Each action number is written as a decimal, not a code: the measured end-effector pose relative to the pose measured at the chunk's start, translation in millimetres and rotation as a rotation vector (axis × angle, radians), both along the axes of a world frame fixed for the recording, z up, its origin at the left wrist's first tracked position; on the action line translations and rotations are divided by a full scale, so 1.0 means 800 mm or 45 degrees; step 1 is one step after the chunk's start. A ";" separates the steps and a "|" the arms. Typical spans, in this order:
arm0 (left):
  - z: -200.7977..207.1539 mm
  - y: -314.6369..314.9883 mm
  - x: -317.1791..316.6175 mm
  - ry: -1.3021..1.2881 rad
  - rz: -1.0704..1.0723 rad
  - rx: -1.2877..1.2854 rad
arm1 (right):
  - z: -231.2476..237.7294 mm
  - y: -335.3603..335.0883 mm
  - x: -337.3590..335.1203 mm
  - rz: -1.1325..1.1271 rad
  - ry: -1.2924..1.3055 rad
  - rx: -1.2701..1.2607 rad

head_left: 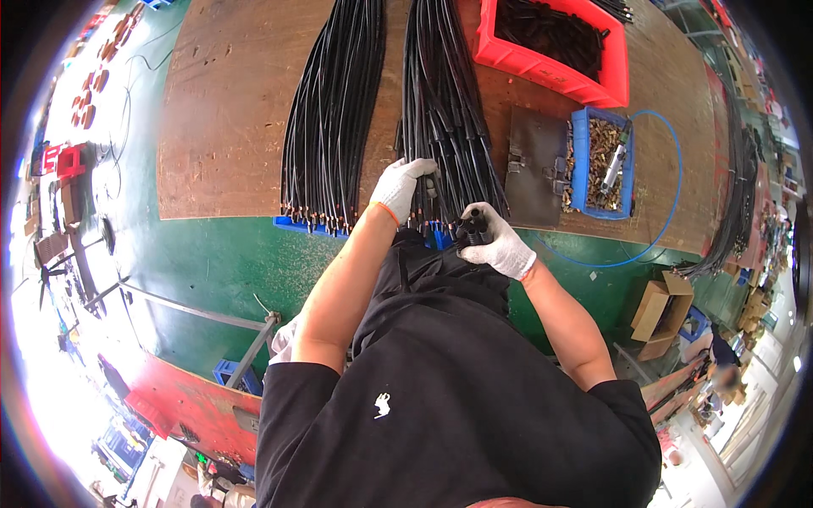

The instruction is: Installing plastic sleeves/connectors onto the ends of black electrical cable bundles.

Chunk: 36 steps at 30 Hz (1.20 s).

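Two long bundles of black cables, a left bundle point(334, 118) and a right bundle point(440, 102), lie on the brown table with copper-coloured tips toward me. My left hand point(405, 188), in a white glove with an orange cuff, is closed at the near end of the right bundle; its fingers curl round a cable there, partly hidden. Close to my body, my right hand point(500, 245), also gloved, grips several short black sleeves point(474, 227) in a cluster, their open round ends showing. Similar thicker black sleeves sit on cables of the right bundle.
A red bin point(555, 72) of black sleeves stands at the back right. Nearer, a blue bin point(631, 199) holds small brass-coloured pieces and a silver tool point(615, 165) with a blue hose point(680, 169). A dark metal plate point(535, 165) lies beside it. Cardboard box point(665, 313) on the right.
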<state>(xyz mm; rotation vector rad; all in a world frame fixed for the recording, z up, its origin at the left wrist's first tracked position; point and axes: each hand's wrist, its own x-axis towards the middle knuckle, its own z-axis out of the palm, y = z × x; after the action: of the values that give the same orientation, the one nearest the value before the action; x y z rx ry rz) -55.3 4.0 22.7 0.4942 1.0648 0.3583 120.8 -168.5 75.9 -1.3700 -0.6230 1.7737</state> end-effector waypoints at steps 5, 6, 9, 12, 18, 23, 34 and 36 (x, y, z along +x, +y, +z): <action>0.002 -0.001 0.003 -0.005 0.026 -0.072 | 0.000 0.000 -0.019 -0.288 0.114 -0.083; 0.004 -0.002 0.003 -0.004 0.031 -0.072 | -0.003 0.000 -0.023 -0.284 0.115 -0.082; 0.010 -0.003 0.004 0.036 -0.014 -0.101 | -0.018 0.008 -0.036 -0.524 0.145 -0.244; -0.003 -0.005 0.003 0.070 -0.054 -0.063 | -0.031 0.040 -0.055 -0.451 -0.308 -0.134; 0.014 0.031 -0.048 0.154 -0.153 -0.038 | -0.066 0.161 -0.046 -0.385 -0.915 -0.047; 0.040 0.057 -0.072 0.215 -0.153 0.052 | -0.079 0.259 -0.027 -0.402 -1.090 -0.087; -0.014 0.039 -0.052 -0.202 0.056 -0.323 | -0.040 0.192 -0.032 -0.322 -0.359 -0.025; -0.015 0.034 -0.047 -0.265 0.059 -0.316 | -0.044 0.173 -0.034 -0.323 -0.364 -0.017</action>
<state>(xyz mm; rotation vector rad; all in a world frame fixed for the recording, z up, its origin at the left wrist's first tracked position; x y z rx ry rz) -93.2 30.8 11.0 0.2062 0.9042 0.3060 93.2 -30.0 40.6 -1.6500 -0.5588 1.3970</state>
